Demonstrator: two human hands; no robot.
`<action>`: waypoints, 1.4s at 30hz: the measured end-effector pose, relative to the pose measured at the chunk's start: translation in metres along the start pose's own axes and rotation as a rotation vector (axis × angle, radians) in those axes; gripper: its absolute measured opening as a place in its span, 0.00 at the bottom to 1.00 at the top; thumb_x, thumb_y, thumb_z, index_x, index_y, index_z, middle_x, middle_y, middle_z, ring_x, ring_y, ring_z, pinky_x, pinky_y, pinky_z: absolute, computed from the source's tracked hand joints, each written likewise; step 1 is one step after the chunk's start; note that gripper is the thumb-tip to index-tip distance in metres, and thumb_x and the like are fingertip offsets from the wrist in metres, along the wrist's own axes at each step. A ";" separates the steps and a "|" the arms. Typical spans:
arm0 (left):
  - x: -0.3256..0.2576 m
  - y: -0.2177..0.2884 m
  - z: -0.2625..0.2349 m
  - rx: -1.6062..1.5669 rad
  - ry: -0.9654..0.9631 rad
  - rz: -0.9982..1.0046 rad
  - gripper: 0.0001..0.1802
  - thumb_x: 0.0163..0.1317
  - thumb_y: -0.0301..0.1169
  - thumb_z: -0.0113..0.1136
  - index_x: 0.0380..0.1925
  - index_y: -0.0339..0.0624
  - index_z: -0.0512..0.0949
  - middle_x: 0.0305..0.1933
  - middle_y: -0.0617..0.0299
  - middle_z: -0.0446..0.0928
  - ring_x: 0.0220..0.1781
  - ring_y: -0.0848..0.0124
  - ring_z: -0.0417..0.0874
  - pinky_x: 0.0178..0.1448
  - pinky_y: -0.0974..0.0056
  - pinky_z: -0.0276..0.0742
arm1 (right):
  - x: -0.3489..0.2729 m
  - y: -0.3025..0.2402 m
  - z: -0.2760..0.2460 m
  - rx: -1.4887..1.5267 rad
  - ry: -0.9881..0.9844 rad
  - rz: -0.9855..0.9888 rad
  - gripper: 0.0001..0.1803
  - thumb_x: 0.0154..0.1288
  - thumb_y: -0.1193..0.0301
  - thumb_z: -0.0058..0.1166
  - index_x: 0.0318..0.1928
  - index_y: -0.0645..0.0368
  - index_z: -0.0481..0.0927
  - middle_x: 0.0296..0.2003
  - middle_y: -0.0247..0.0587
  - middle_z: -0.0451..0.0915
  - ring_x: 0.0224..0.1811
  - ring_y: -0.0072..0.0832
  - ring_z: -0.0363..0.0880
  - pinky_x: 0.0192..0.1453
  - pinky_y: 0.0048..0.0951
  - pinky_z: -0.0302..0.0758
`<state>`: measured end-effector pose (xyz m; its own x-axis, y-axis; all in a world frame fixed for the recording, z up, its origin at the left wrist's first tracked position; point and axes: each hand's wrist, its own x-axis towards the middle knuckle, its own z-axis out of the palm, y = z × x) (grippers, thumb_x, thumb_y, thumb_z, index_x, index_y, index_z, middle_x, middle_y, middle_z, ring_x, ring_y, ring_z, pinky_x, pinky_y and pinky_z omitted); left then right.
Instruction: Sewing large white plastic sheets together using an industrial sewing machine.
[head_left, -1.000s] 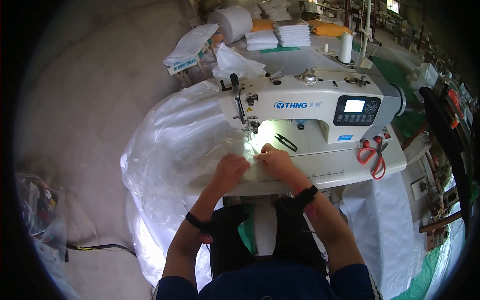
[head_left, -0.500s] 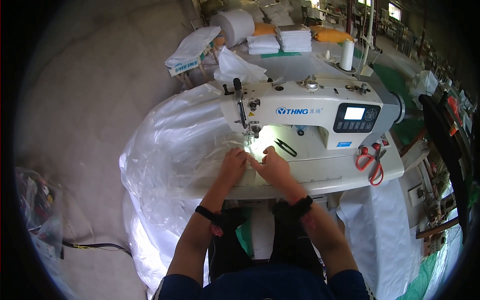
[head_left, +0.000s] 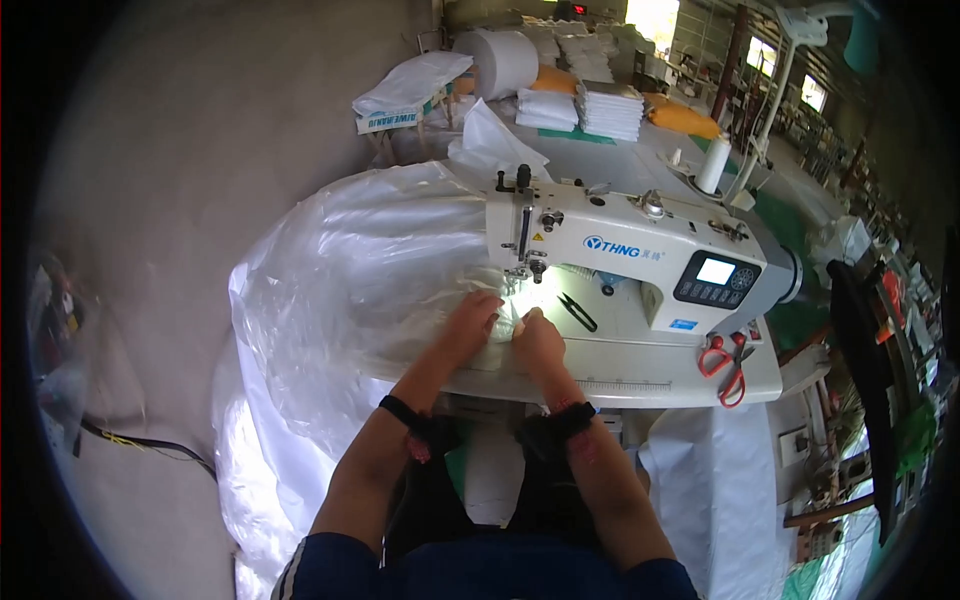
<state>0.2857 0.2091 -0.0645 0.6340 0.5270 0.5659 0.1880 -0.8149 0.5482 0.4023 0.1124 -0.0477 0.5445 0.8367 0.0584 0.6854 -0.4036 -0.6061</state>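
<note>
A white industrial sewing machine [head_left: 640, 255] stands on a white table [head_left: 650, 380]. A big sheet of clear plastic film [head_left: 350, 290] spills off the table's left side to the floor. My left hand [head_left: 470, 322] and my right hand [head_left: 537, 340] are close together just in front of the needle [head_left: 522, 282], both pinching a bunched edge of the film [head_left: 503, 327] flat on the lit bed. Both wrists wear dark bands.
Small black snips [head_left: 577, 312] lie on the machine bed right of my hands, red-handled scissors [head_left: 725, 362] near the table's right edge. Stacks of folded white material [head_left: 610, 108], a large white roll [head_left: 505, 62] and a thread cone [head_left: 712, 165] sit behind. A cable [head_left: 150, 445] crosses the floor at left.
The view has shifted slightly. Both hands stay together at the needle holding the film, moved a little forward toward the presser foot.
</note>
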 end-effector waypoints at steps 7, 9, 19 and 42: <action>-0.011 0.014 0.008 0.078 -0.159 0.148 0.15 0.47 0.23 0.55 0.39 0.42 0.78 0.47 0.57 0.75 0.49 0.59 0.74 0.54 0.59 0.69 | -0.010 -0.001 0.003 -0.011 0.100 0.029 0.12 0.61 0.63 0.49 0.39 0.59 0.72 0.30 0.50 0.81 0.35 0.47 0.80 0.38 0.46 0.74; -0.010 0.011 0.007 0.051 -0.152 0.144 0.15 0.47 0.24 0.55 0.38 0.43 0.79 0.47 0.57 0.76 0.50 0.59 0.74 0.54 0.59 0.68 | -0.013 0.000 0.003 -0.023 0.106 -0.013 0.11 0.62 0.63 0.47 0.39 0.58 0.72 0.29 0.50 0.81 0.34 0.47 0.80 0.38 0.46 0.74; -0.014 0.000 0.006 0.097 -0.082 0.096 0.18 0.47 0.21 0.55 0.40 0.44 0.80 0.47 0.59 0.76 0.51 0.58 0.73 0.56 0.58 0.69 | -0.027 0.015 0.009 -0.340 0.208 -0.354 0.07 0.59 0.68 0.44 0.29 0.55 0.75 0.23 0.40 0.80 0.26 0.40 0.81 0.27 0.40 0.74; -0.036 0.030 -0.023 0.259 -0.170 0.087 0.18 0.54 0.28 0.56 0.46 0.49 0.78 0.57 0.61 0.71 0.58 0.58 0.68 0.61 0.56 0.66 | -0.026 0.023 -0.002 -0.578 0.159 -0.556 0.12 0.58 0.71 0.47 0.41 0.61 0.78 0.24 0.37 0.80 0.24 0.32 0.81 0.23 0.32 0.74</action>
<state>0.2509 0.1716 -0.0542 0.7681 0.4227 0.4811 0.2983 -0.9009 0.3152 0.4045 0.0809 -0.0614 0.0834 0.9259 0.3685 0.9931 -0.1080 0.0466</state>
